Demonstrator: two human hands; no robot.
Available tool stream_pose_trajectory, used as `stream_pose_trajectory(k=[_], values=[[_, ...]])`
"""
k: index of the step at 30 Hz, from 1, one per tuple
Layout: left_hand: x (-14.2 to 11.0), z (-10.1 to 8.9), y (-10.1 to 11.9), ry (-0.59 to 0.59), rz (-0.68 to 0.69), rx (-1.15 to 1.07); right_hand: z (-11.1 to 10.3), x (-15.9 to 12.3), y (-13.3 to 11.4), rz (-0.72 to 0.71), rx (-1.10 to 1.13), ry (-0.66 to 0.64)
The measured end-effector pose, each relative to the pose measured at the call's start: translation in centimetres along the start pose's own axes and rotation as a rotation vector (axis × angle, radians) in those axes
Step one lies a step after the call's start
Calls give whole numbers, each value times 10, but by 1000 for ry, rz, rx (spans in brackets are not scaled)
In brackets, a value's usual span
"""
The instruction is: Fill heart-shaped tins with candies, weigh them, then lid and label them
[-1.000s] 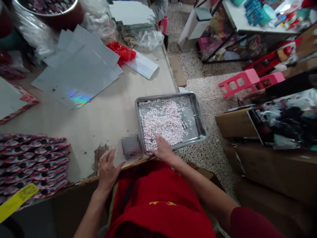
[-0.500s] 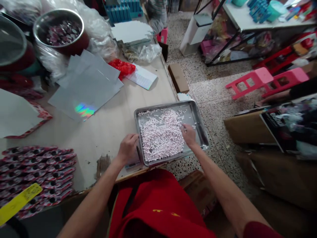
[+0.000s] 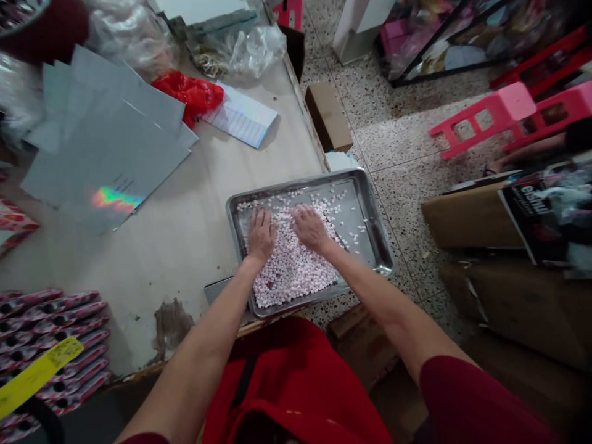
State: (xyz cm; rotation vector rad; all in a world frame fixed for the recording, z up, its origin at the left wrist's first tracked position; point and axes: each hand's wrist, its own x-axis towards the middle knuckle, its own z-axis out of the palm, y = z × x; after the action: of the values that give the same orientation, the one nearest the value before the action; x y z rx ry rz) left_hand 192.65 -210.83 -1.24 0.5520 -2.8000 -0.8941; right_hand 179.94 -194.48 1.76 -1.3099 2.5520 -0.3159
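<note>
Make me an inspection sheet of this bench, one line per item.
Surface: pale table, with a worn brown patch near the front edge.
Job's things: metal tray at the table's corner; small pale beads, mostly left of its middle, a few loose toward the right end.
Clutter: grey sheets, red bag, paper, clear plastic, stacked packs.
Hands: left hand and right hand both palm down on the beads.
Cables: nothing seen for certain; a dark curve at lower left is unclear.
Surroundings: speckled floor, pink stool, cardboard box.
</note>
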Motion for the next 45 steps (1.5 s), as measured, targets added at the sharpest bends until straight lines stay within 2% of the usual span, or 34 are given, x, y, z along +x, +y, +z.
stream_pose_trajectory(k=[3, 6, 7, 9, 12, 13, 15, 18, 21, 23, 26, 28, 31, 33, 36, 38, 41, 45], values=[[-49, -13, 7, -103, 109, -77, -8, -48, -23, -103, 109, -36], [-100, -45, 15, -205, 207, -28, -24, -109, -26, -50, 224, 13], [-114, -56, 17, -221, 208, 17, -29, -129, -22, 31, 242, 43], [-138, -71, 20, -254, 189, 125, -35, -164, -14, 286, 225, 71], [-159, -71, 24, -323, 126, 265, -31, -189, -9, 662, 182, -32], [-163, -65, 25, -344, 101, 300, -26, -190, -12, 728, 189, -78], [-168, -50, 27, -375, 53, 351, -14, -182, -24, 770, 238, -122], [-165, -30, 30, -391, 29, 363, 2, -156, -49, 808, 322, -79], [-138, -17, 35, -359, 25, 331, 10, -126, -69, 830, 385, -33], [-109, -14, 39, -322, 11, 326, 8, -109, -70, 750, 425, -21], [-72, -27, 42, -286, -5, 344, -12, -98, -45, 558, 470, -41], [-69, -48, 36, -289, 60, 345, -31, -102, -17, 545, 390, -50], [-99, -85, 14, -267, 188, 341, -49, -117, 21, 706, 207, -39], [-128, -106, -4, -214, 155, 342, -50, -124, 34, 763, 185, -68], [-161, -123, -21, -118, 44, 317, -41, -122, 29, 746, 211, -148], [-169, -125, -23, -30, -10, 286, -34, -115, 17, 717, 220, -182], [-163, -117, -18, 57, -90, 219, -30, -105, -3, 676, 187, -198], [-144, -99, -7, -35, -58, 125, -44, -109, -11, 637, 103, -209]])
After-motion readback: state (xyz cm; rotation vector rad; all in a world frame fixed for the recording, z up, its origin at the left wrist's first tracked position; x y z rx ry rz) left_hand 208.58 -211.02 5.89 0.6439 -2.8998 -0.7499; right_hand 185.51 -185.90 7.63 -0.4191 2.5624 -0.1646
